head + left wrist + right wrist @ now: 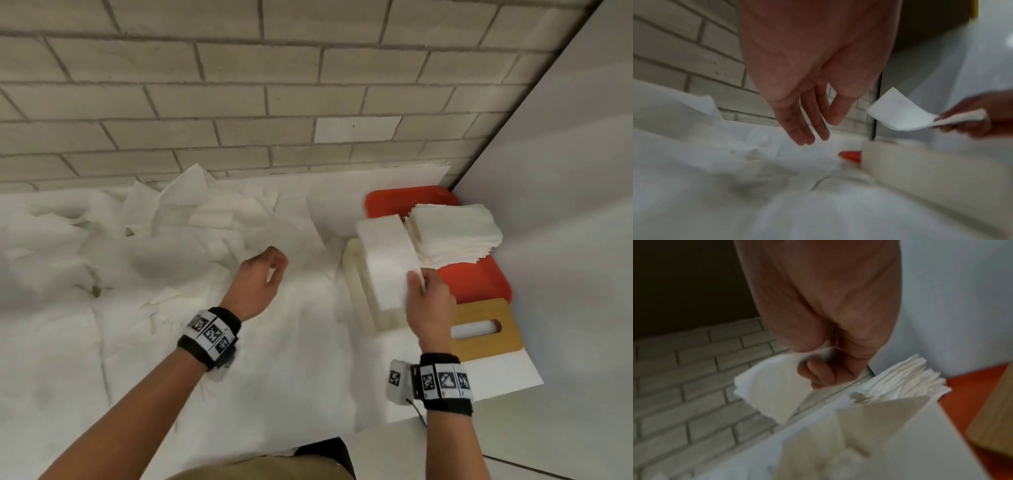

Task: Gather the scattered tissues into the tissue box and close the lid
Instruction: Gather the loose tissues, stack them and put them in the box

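Head view. Right hand [428, 301]: pinches one folded white tissue [387, 260] at its near end, holding it above the open cream rectangular tissue box [356, 294]. Left hand [260, 277]: holds nothing, fingers loosely curled over the loose white tissues scattered across the table [154, 240]. Neat stack of folded white tissues [452, 236]: rests on the red plastic tray [479, 284] beside the box. Wooden lid with oval slot [483, 329]: off the box, lying flat by the tray. Judgement: early stage; most tissues ungathered, lid not yet on.

Left wrist view. Left hand [807, 100]: fingers straight and relaxed, empty, above the scattered tissues [715, 162]. Right hand [980, 116] grips the folded tissue [898, 113] over the box wall [920, 170].

Right wrist view. Right hand [828, 340]: fingers curled round the tissue [772, 389]. The box interior [869, 418] is blurred; its fill is possibly low, though I cannot tell for certain. Stack [910, 379] sits beyond it.
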